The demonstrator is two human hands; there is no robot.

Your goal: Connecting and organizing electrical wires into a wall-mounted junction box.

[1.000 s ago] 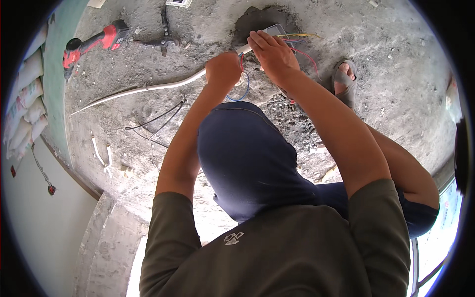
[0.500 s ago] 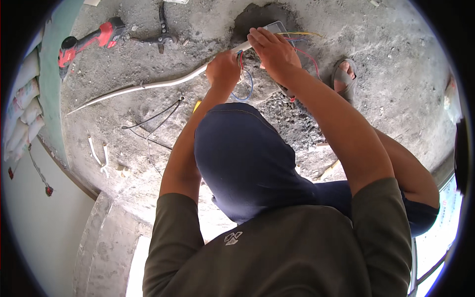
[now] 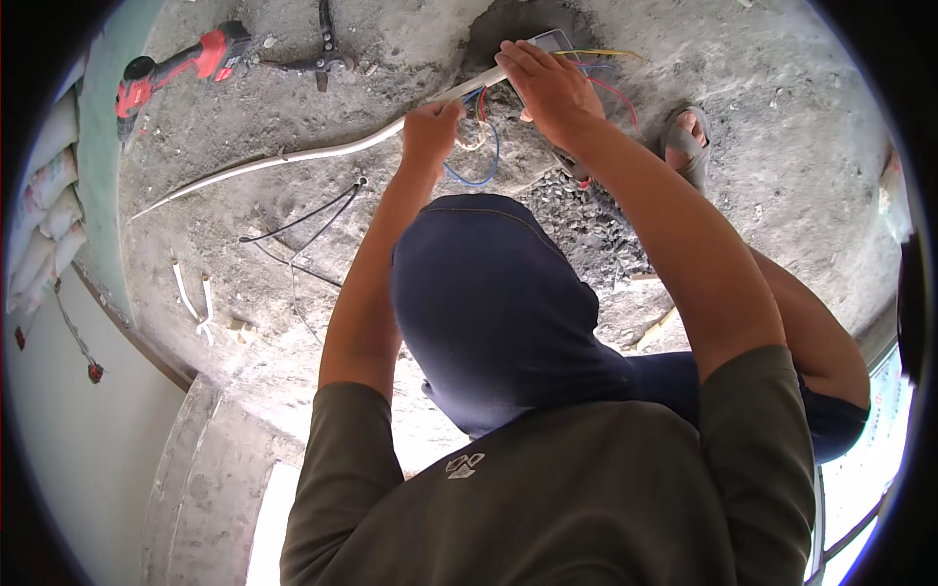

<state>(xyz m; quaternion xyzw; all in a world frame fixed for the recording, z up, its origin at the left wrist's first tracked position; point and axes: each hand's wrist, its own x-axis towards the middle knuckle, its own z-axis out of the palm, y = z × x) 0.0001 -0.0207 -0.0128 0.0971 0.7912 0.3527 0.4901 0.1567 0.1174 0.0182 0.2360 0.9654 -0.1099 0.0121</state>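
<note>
Steady, even support best suits the white conduit (image 3: 332, 151), the left hand (image 3: 431, 137) curled closed on it, the right hand (image 3: 559, 95) outstretched over it by the dark hollow's (image 3: 491, 35) edge, grip unclear.

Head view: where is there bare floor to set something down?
Mostly bare: concrete floor right of the sandal, and between the pliers and white conduit. Crowded: around left hand and right hand, amid coloured wires, rubble below.

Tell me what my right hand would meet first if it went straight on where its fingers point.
Your right hand would likely come first to the dark patch on the rough floor, just ahead; depth is unclear, so it might pass above without touching.
</note>
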